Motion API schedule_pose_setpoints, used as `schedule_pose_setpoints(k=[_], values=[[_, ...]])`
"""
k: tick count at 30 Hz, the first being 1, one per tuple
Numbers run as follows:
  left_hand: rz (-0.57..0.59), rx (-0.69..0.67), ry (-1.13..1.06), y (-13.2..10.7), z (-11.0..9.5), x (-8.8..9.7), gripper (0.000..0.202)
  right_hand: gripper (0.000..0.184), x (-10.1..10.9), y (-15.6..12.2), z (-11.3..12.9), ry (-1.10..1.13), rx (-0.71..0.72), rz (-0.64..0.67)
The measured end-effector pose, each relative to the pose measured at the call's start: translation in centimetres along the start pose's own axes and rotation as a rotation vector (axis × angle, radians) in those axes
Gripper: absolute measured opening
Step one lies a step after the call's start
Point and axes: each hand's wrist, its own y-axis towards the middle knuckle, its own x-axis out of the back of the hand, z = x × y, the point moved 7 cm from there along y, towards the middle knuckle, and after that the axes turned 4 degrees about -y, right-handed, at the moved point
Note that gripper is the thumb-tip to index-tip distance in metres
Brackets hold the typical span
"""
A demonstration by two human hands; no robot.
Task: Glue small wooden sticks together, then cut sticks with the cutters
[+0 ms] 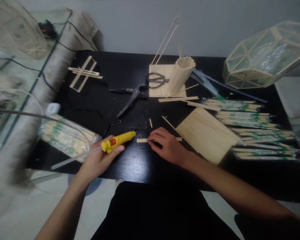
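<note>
Holding a yellow glue gun (118, 141) beside short wooden sticks (141, 140)
Left hand (97, 162) wraps its fingers around it; right hand (169, 147) pinches the sticks, near centre. A loose pinch could skew them; a wandering nozzle (137, 132) could burn skin.

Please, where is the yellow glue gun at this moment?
The yellow glue gun is left of centre in the head view, held in the left hand, close to the left end of the sticks under the right hand.
</note>
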Motion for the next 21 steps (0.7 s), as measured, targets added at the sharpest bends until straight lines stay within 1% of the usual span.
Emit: schedule_pose_setpoints(k=[3,5,6,8,10,12,15,21], values=[[0.078,0.003,0.01,0.1,-0.1,-0.1,0.032,0.012,0.1,0.0,-0.2,0.014,-0.016,-0.013],[0.064,0.079,-0.087,0.2,-0.1,-0.4,0.036,0.012,0.1,0.1,-0.2,0.015,-0.014,-0.01],[0.03,0.135,-0.167,0.2,0.0,-0.6,0.04,0.012,0.0,0.1,-0.1,0.012,-0.008,-0.006],[0.007,0.227,-0.326,0.2,0.0,-1.7,0.044,0.013,0.0,0.1,0.0,0.003,0.008,0.003],[-0.002,0.269,-0.42,0.2,-0.2,-2.8,0.046,0.014,0.0,0.1,0.0,-0.007,0.015,0.008],[-0.023,0.287,-0.473,0.2,-0.3,-3.7,0.046,0.015,0.0,0.0,0.0,-0.013,0.013,0.01],[-0.048,0.293,-0.517,0.1,-0.4,-4.5,0.045,0.015,-0.1,0.0,0.0,-0.017,0.01,0.019],[-0.033,0.288,-0.527,0.1,-0.4,-4.7,0.046,0.015,-0.1,0.0,-0.2,-0.014,-0.012,0.027]])
